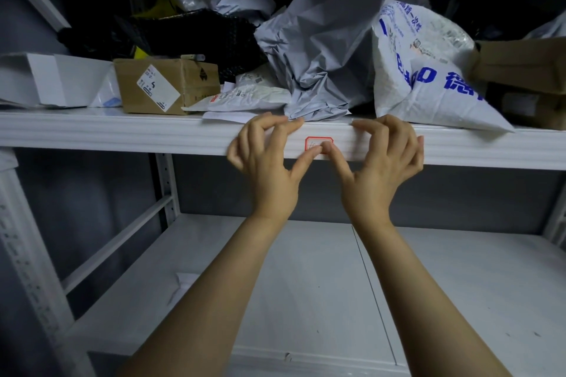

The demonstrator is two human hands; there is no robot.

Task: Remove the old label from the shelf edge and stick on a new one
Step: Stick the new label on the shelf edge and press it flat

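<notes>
- label (pixel 318 142): white, red border
- shelf edge (pixel 122 135): white
- crumpled mailer bag (pixel 324 49): grey
- sack (pixel 428 70): white, blue print
- cardboard box (pixel 165 86): brown, white sticker

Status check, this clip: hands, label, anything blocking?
Left hand, right hand: thumbs pressing label on shelf edge. Label on, flat. Grey bag at the lip above, not covering it.
</notes>
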